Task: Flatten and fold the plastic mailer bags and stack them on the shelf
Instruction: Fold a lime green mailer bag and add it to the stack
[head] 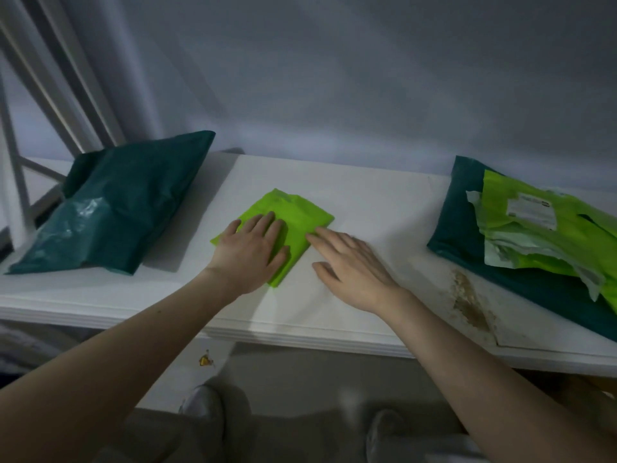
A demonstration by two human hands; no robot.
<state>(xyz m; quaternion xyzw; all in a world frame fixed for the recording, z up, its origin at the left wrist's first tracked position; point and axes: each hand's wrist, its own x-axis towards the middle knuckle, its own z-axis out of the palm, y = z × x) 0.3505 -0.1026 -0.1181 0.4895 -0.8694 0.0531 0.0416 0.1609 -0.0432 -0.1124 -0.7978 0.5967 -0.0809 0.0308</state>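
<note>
The lime-green mailer bag (pixel 283 225), folded into a compact packet, lies on the white counter (pixel 384 202) directly under the left hand (pixel 250 248), which presses flat on it, fingers spread, probably to pin the folds down. The right hand (pixel 350 265) rests open just beside it, its fingertips touching the packet's right edge; neither hand grips anything. A puffy dark-green bag (pixel 113 208) sits well left of the hands; a loose pile of bags (pixel 541 228) waits to their right.
</note>
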